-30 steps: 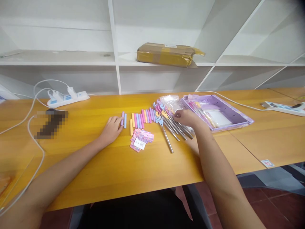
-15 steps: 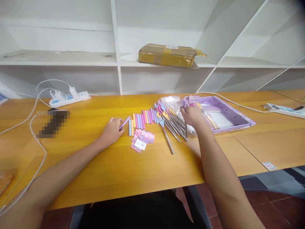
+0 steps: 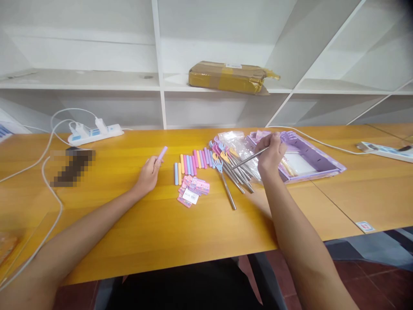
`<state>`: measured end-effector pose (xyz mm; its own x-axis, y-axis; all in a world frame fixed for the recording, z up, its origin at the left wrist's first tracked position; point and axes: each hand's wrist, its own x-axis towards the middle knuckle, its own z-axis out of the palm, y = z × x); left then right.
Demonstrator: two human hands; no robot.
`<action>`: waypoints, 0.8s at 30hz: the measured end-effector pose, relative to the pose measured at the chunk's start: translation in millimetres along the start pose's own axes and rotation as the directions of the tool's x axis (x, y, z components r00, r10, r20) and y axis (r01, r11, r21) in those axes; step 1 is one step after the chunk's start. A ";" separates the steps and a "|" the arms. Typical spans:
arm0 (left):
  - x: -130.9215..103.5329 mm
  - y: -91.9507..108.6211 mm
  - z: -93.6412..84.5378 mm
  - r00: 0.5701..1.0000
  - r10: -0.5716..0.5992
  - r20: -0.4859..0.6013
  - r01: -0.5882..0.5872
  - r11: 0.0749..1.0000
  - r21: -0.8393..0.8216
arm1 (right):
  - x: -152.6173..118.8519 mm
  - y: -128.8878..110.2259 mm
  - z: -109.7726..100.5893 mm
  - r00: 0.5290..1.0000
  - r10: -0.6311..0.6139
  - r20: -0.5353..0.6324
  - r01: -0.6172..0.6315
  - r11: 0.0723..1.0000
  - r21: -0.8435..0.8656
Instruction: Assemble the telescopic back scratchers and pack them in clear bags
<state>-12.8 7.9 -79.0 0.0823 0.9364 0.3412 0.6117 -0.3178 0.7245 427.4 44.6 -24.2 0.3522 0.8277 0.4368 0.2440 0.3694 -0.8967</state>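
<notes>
My left hand (image 3: 147, 174) is closed round the lower end of a purple handle sleeve (image 3: 163, 153), which tilts up to the right. In my right hand (image 3: 270, 154) is a back scratcher (image 3: 247, 160); its purple claw sticks out on the right and its metal rod slants down to the left. Pink, yellow, blue and purple handle sleeves (image 3: 190, 165) lie in a row between my hands. Just beyond them is a pile of back scratchers (image 3: 237, 168), with one blue-clawed back scratcher (image 3: 227, 189) lying nearest me. Small pink cards (image 3: 195, 189) are heaped in front of the sleeves.
A purple open box (image 3: 325, 155) stands at the right, beside clear plastic bags (image 3: 235, 140). Power strips lie at the left (image 3: 97, 133) and far right (image 3: 387, 150), with white cables. A taped carton (image 3: 226, 77) rests on the shelf behind.
My left hand has lifted the purple sleeve and turned it more upright. My right hand has moved right, raising the purple back scratcher off the pile and swinging its rod to the left.
</notes>
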 end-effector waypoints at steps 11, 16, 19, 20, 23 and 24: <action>-15.7 18.3 3.8 0.903 0.158 0.400 -0.180 0.983 0.018 | -59.2 -29.4 70.9 0.891 0.174 0.418 -0.323 0.892 0.316; -17.2 20.2 2.9 0.887 0.175 0.427 -0.184 0.983 -0.021 | -66.8 -32.8 77.5 0.874 0.148 0.462 -0.366 0.826 0.429; -17.3 21.7 2.1 0.875 0.198 0.442 -0.209 0.978 -0.025 | -67.8 -30.2 77.4 0.875 0.130 0.467 -0.357 0.825 0.439; -17.3 21.8 2.0 0.871 0.200 0.449 -0.217 0.976 -0.013 | -68.3 -28.4 77.5 0.876 0.125 0.466 -0.351 0.827 0.438; -17.6 20.2 2.0 0.858 0.186 0.479 -0.236 0.971 0.046 | -70.7 -22.1 78.6 0.876 0.103 0.471 -0.329 0.842 0.428; -17.7 19.3 2.0 0.857 0.175 0.485 -0.237 0.969 0.068 | -71.7 -20.4 79.1 0.878 0.093 0.470 -0.316 0.850 0.422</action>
<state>-0.8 -14.5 -72.2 0.5593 0.8189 0.1291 0.6271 -0.5198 0.5801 325.7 11.1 -43.0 -0.0933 0.9593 0.2664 -0.2846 0.2307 -0.9305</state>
